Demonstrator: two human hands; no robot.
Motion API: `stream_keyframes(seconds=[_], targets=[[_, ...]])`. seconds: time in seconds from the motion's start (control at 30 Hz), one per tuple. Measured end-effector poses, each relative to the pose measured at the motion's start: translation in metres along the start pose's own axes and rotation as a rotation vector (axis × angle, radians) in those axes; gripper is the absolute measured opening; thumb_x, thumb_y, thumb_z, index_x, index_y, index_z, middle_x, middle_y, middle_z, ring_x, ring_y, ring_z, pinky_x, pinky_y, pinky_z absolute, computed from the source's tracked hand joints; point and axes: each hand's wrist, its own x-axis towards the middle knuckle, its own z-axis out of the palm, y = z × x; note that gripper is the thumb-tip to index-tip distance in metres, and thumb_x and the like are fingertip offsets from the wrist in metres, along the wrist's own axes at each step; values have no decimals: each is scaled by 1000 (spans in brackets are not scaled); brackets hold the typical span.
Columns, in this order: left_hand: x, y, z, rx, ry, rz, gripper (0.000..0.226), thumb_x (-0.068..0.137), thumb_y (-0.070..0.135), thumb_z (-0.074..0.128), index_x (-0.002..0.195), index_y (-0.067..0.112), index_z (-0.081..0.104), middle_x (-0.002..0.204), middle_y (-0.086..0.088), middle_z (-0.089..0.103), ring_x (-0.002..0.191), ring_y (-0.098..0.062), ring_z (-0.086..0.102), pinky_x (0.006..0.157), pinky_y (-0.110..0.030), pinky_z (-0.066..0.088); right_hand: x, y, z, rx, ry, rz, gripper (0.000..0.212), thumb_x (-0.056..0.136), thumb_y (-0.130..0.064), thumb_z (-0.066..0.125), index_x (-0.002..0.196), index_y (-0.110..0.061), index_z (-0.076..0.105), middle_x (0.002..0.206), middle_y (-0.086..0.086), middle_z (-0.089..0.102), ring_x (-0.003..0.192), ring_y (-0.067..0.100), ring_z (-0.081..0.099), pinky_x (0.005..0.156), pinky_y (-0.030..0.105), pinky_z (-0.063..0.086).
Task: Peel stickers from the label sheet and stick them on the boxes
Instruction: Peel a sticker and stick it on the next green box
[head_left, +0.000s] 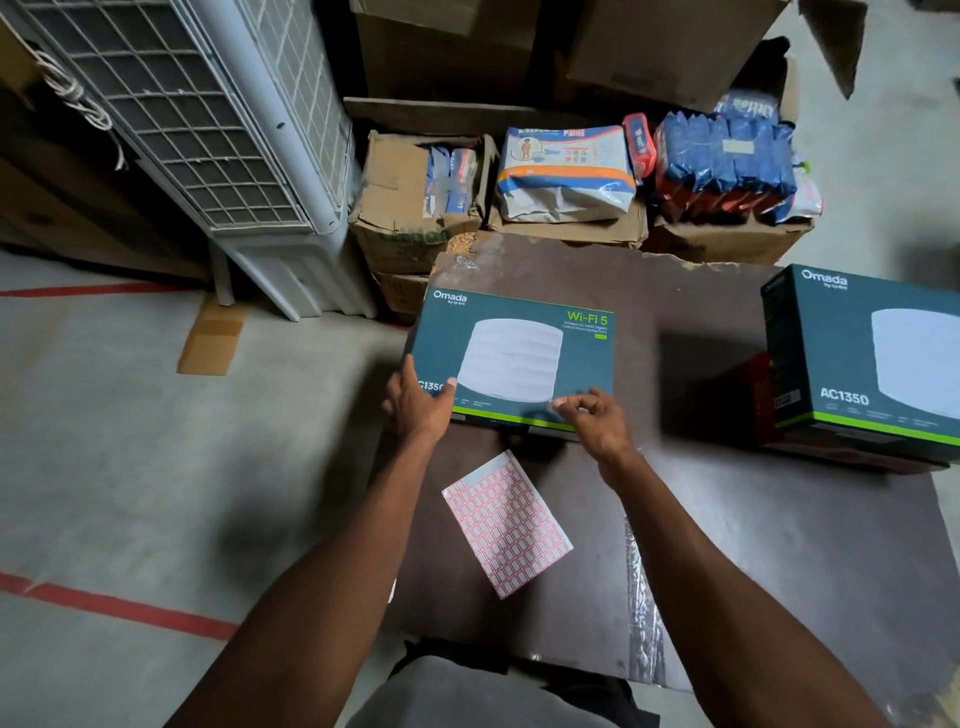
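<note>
From the head cam, the dark teal cardboard router box (514, 358) sits flat on the brown board tabletop (701, 519), and the left hand (418, 402) is clamped on its near-left corner, I'd guess to keep it from sliding. The right hand (597, 418) hovers at the box's near edge with fingertips pinched together, maybe on a tiny sticker, can't really tell. The pink-gridded white label sheet (506, 522) lies just in front of the box, and a second matching teal box (872, 358) sits well off to its right.

Second box (878, 358) cut off at right edge — small print unreadable.
</note>
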Motion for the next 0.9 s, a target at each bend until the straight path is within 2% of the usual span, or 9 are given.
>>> stream_keyframes(seconds=[0.07, 0.17, 0.27, 0.33, 0.47, 0.57, 0.73, 0.8, 0.9], targets=[[13, 4, 2, 16, -14, -48, 90, 90, 49, 68, 161, 18, 23, 163, -14, 29, 148, -37, 28, 121, -43, 22, 17, 10, 0, -6, 17, 48, 17, 75, -31, 87, 69, -19, 76, 126, 13, 69, 130, 19, 54, 107, 26, 37], [32, 1, 6, 0, -65, -143, 90, 79, 60, 66, 152, 15, 37, 149, -18, 47, 136, -39, 45, 115, -48, 38, 67, 60, -4, -33, 37, 71, 35, 54, -53, 85, 81, -34, 74, 135, 15, 64, 124, 27, 63, 113, 40, 46], [50, -11, 9, -31, -93, -180, 86, 67, 67, 65, 134, 17, 51, 132, -12, 62, 120, -36, 60, 102, -48, 51, 77, 62, -4, 15, 73, 95, 60, 50, -55, 83, 92, -16, 63, 143, 14, 61, 124, 31, 64, 116, 44, 44], [57, -17, 8, -61, -96, -191, 91, 55, 75, 63, 126, 18, 57, 125, -7, 69, 112, -33, 66, 97, -47, 55, 80, 59, -3, 43, 49, 104, 65, 46, -54, 79, 90, -7, 68, 124, 10, 72, 112, 21, 69, 111, 40, 48], [105, -57, 29, -120, -108, -220, 95, 40, 95, 67, 105, 26, 67, 104, 3, 75, 94, -24, 72, 87, -45, 61, 73, 48, -9, -12, 53, 106, 39, 54, -46, 83, 72, -13, 72, 116, 15, 69, 99, 20, 70, 93, 34, 56], [119, -61, 29, -121, -88, -265, 113, 24, 106, 59, 103, 26, 72, 103, 4, 76, 93, -24, 73, 88, -44, 61, 60, 30, -13, -37, 69, 105, 14, 75, -24, 84, 72, -16, 73, 114, 16, 71, 87, 14, 65, 75, 22, 47], [53, 16, -24, -95, -128, -263, 117, 41, 100, 58, 116, 11, 73, 116, -9, 71, 109, -33, 65, 97, -42, 54, 45, 16, -21, 37, 58, 86, 19, 88, -9, 76, 72, -18, 73, 91, 3, 73, 82, 11, 60, 74, 21, 46], [38, 40, -38, -138, -135, -215, 98, 58, 92, 64, 112, 10, 72, 113, -10, 69, 105, -32, 64, 90, -37, 53, 39, 15, -22, 88, 30, 85, 20, 92, -7, 72, 75, -19, 73, 83, -4, 71, 77, 8, 58, 72, 22, 45], [29, 65, -49, -205, -80, -88, 56, 78, 71, 72, 83, 16, 67, 93, -7, 67, 89, -29, 61, 73, -34, 47, 32, 21, -26, 157, 4, 118, 13, 93, -9, 71, 82, -16, 73, 81, -5, 69, 75, 8, 56, 68, 22, 45]])
